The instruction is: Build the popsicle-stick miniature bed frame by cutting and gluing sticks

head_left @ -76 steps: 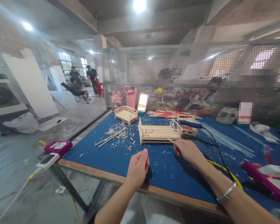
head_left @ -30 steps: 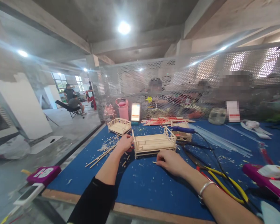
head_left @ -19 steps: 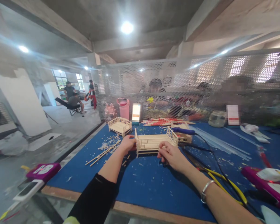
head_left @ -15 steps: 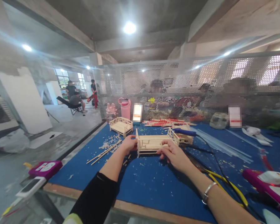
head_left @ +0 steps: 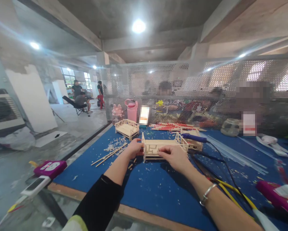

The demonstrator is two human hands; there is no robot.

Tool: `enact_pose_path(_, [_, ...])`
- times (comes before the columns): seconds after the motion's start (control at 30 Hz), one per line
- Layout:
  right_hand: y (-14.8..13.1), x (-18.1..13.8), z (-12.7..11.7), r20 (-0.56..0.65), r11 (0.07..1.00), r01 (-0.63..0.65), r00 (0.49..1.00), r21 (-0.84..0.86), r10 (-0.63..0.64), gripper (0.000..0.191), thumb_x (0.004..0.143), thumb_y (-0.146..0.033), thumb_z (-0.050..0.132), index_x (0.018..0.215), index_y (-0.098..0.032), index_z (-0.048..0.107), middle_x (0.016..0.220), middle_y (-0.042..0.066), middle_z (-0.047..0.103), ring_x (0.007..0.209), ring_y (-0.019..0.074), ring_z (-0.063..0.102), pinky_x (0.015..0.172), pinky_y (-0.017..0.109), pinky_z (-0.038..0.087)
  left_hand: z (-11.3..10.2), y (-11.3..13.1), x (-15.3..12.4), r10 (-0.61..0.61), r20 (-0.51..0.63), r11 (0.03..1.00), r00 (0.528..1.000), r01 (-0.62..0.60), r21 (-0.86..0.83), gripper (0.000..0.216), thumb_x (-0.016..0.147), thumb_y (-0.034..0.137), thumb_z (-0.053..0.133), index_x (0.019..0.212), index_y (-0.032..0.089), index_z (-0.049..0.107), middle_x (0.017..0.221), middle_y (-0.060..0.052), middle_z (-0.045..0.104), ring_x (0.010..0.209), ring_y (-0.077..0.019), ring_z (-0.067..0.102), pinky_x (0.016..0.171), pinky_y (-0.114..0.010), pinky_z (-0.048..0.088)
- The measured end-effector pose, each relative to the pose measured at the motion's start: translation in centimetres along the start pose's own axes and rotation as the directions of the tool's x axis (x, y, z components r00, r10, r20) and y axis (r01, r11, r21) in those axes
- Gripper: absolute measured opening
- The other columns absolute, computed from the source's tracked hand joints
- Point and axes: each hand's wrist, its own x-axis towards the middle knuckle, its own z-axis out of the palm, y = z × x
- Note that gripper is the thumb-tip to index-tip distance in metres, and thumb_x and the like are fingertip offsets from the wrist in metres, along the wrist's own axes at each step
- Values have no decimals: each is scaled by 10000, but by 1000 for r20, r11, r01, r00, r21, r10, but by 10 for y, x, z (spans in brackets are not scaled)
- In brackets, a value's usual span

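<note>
A miniature bed frame built of pale wooden sticks (head_left: 161, 143) stands on the blue tabletop, with a low lattice rail along its front. My left hand (head_left: 135, 148) is closed on its left end, the fingertips partly hidden behind the corner post. At the front rail, my right hand (head_left: 176, 156) pinches a small wooden stick (head_left: 156, 150) between thumb and forefinger; whether the stick is joined to the rail I cannot tell. A glue gun with a blue-purple body (head_left: 194, 138) lies just behind the frame's right end.
Another wooden frame (head_left: 127, 128) stands at the back left, and a third (head_left: 194, 145) behind the glue gun. Loose sticks (head_left: 110, 154) and shavings lie left. Red-tipped sticks (head_left: 170, 127), clear glue sticks (head_left: 232, 152) and cables surround the work. A perforated screen (head_left: 139, 83) borders the back.
My right hand has moved left and inward, its fingers closing into a pinch at the front rail. My left hand stays on the frame's left end. The view has shifted slightly.
</note>
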Motion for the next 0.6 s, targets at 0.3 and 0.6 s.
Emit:
enact_pose_path(0.3, [30, 2, 7, -189, 999, -11, 982, -45, 3, 282, 711, -387, 484, 723, -194, 689, 743, 39, 704, 754, 209, 615, 697, 301, 436, 1, -1, 0, 4, 8, 1000, 1000, -4, -21, 406, 714, 14, 492, 1094, 140, 421, 575, 49, 530, 418, -62, 494, 456, -191, 442])
enact_pose_path(0.6, [28, -1, 5, -151, 993, -17, 989, -119, -1, 314, 718, -407, 479, 715, -187, 703, 679, 27, 694, 692, 202, 606, 634, 286, 421, 2, -3, 3, 23, 12, 1000, 1000, -23, -13, 376, 708, 17, 507, 1058, 141, 448, 615, 30, 549, 451, -78, 524, 498, -225, 466])
